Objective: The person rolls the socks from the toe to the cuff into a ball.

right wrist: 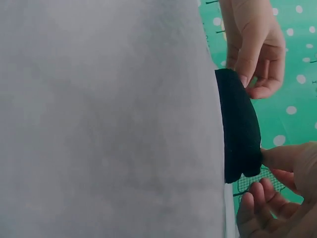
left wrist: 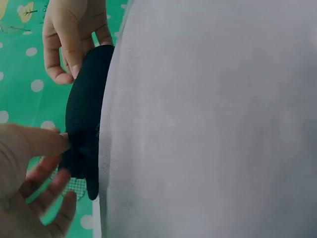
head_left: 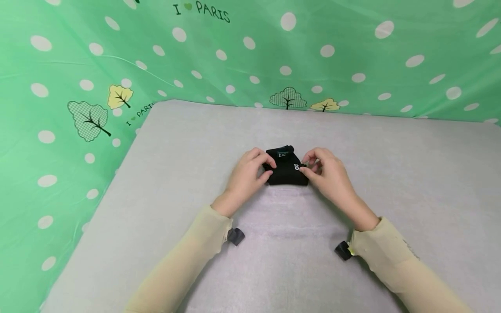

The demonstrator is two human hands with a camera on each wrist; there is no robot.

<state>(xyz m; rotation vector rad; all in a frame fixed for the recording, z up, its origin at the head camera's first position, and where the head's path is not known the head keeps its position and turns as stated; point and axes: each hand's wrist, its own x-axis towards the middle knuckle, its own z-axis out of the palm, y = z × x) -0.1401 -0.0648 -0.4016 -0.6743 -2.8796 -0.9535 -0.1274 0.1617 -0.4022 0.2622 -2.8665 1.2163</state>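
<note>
A black folded fabric piece (head_left: 287,174) lies on the table, with white lettering near its right edge. Its far part is rolled up into a thick band showing a small teal patch with pale marks. At the left edge, my left hand (head_left: 246,171) pinches the fabric between thumb and fingers. My right hand (head_left: 330,171) grips the right corner beside the lettering, its thumb in front. Seen edge-on in the left wrist view, the dark fabric (left wrist: 89,104) stands a little above the table surface. In the right wrist view the fingers of both hands partly hide behind the fabric (right wrist: 238,124).
A pale grey cloth-covered table (head_left: 293,261) spreads around the hands. Behind and to the left hangs a green curtain (head_left: 235,74) with white dots and trees. Small black devices (head_left: 236,236) sit at the cuffs of both beige sleeves (head_left: 188,256).
</note>
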